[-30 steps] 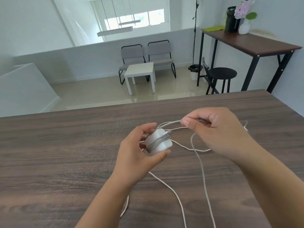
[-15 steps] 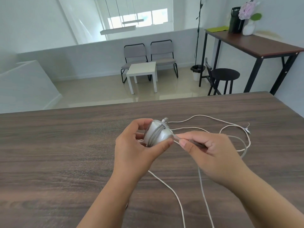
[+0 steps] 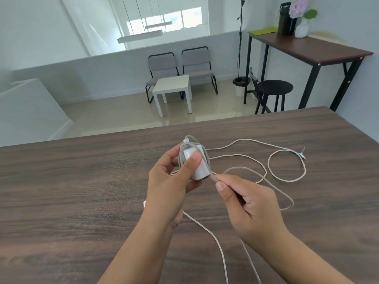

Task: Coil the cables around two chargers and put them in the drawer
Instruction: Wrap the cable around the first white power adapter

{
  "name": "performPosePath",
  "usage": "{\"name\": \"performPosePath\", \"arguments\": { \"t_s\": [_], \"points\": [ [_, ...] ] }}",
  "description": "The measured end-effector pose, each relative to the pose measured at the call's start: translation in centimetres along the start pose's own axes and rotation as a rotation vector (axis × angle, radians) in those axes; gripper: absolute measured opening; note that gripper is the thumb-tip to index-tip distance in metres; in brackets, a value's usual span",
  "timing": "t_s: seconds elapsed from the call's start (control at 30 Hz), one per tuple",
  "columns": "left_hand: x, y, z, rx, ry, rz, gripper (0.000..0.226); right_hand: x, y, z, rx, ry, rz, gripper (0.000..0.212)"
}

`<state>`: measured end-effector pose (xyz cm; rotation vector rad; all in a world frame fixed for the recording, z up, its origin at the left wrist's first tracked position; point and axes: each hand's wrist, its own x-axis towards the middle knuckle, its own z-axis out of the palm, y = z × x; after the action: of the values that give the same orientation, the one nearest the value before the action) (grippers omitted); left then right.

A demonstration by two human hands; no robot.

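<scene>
Behind the worktop (image 3: 82, 191) a bright room is showing two grey chairs, a small white table, a black stool and a tall side table. Dark wood-grain worktop is filling the lower view, and on it, right of the charger, the loose cable (image 3: 287, 179) is lying in open loops, its plug end farthest right. More cable is trailing from below the charger toward the near edge. The left hand (image 3: 170, 187) is gripping the white charger (image 3: 198, 162) above the worktop, thumb pressing its face, several grey turns already wrapped around it. The right hand (image 3: 246, 199) is pinching the cable just beside the charger's lower corner; a second ago it was holding the cable farther off to the right, so another turn is likely being laid. Much cable is remaining, and no drawer or second charger is plainly showing.
</scene>
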<state>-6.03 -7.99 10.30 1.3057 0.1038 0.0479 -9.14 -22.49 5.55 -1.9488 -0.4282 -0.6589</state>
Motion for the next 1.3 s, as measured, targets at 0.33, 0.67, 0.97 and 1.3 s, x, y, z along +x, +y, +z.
{"name": "performPosePath", "arguments": {
  "t_s": [0.33, 0.67, 0.97, 1.3],
  "points": [
    [-0.3, -0.4, 0.6, -0.346, -0.038, -0.27, 0.047, -1.1, 2.9, 2.1, -0.012, -0.131, 0.077, 0.034],
    [0.3, -0.3, -0.8, -0.263, -0.201, -0.285, 0.049, 2.1, 4.6, 0.6, 0.02, -0.33, 0.074, 0.041],
    [-0.3, -1.6, -2.1, 0.033, -0.453, -0.148, 0.034, 6.6, 4.5, -2.9, -0.308, -0.737, 0.147, 0.027],
    [1.5, -2.4, -3.0, -0.096, -0.197, -0.137, 0.03, 4.6, 5.5, -3.4, 0.15, -0.682, 0.303, 0.023]
  ]
}}
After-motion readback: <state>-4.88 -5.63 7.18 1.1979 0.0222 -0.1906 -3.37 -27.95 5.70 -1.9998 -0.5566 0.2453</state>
